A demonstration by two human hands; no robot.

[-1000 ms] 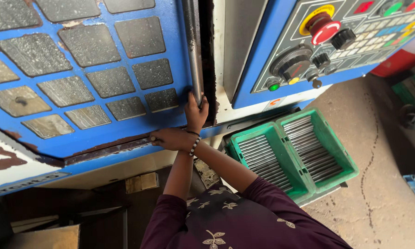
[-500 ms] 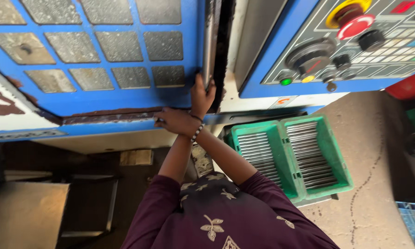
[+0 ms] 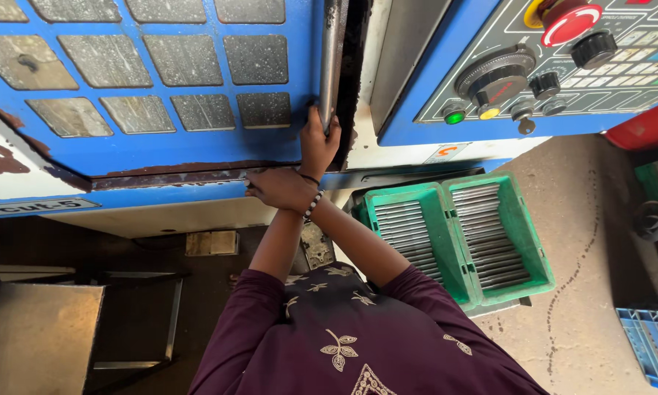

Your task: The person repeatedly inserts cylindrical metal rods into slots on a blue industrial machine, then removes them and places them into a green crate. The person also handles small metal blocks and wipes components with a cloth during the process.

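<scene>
Right hand [image 3: 318, 143] grips 1 steel door handle [image 3: 330, 58]; left hand [image 3: 281, 188] seemingly flat on blue door [image 3: 161, 150]; 2 green crates [image 3: 457, 238].

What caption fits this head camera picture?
Right hand grasping the steel door handle of a blue machine door, left hand beside it.

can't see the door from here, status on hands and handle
Right hand gripping the steel door handle. Left hand flat on the blue door, at its rusty lower edge. Green crates on the floor, clear of both arms.
</scene>
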